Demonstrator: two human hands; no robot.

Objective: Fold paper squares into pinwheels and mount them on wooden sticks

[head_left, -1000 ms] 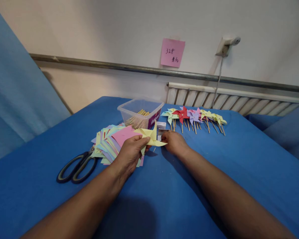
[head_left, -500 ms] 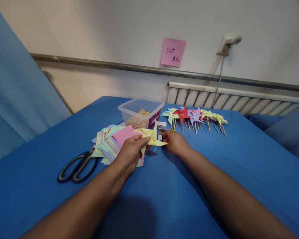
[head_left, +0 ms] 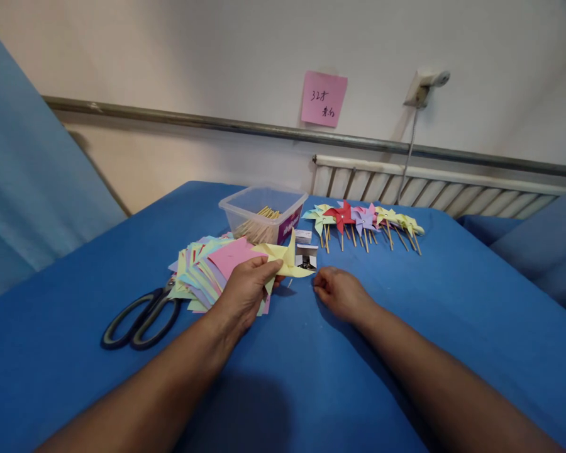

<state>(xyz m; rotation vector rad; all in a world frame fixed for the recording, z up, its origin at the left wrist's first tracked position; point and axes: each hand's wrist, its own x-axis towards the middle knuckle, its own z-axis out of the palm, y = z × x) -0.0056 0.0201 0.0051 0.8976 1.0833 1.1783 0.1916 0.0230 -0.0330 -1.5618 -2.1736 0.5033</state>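
My left hand (head_left: 252,280) pinches a yellow paper pinwheel (head_left: 287,259) by its folded middle, with thumb on top. To the right, my right hand (head_left: 339,290) hovers low over the cloth with its fingertips pressed together; whatever they may hold is too small to make out. Just past the pinwheel stands a small open box (head_left: 306,257) with dark, shiny small pieces inside. Partly under my left hand lies a pile of coloured paper sheets (head_left: 195,270), a pink sheet (head_left: 231,254) on top.
Black-handled scissors (head_left: 141,318) lie left of the papers. A clear plastic tub (head_left: 245,220) holds wooden sticks (head_left: 261,226), with a small white box (head_left: 303,236) beside it. Several finished pinwheels (head_left: 342,217) lie at the back right of the blue cloth (head_left: 358,377).
My right hand has drawn back from the small box toward the right and nearer to me, uncovering the box. My left hand keeps the yellow pinwheel in place. The view has shifted slightly.
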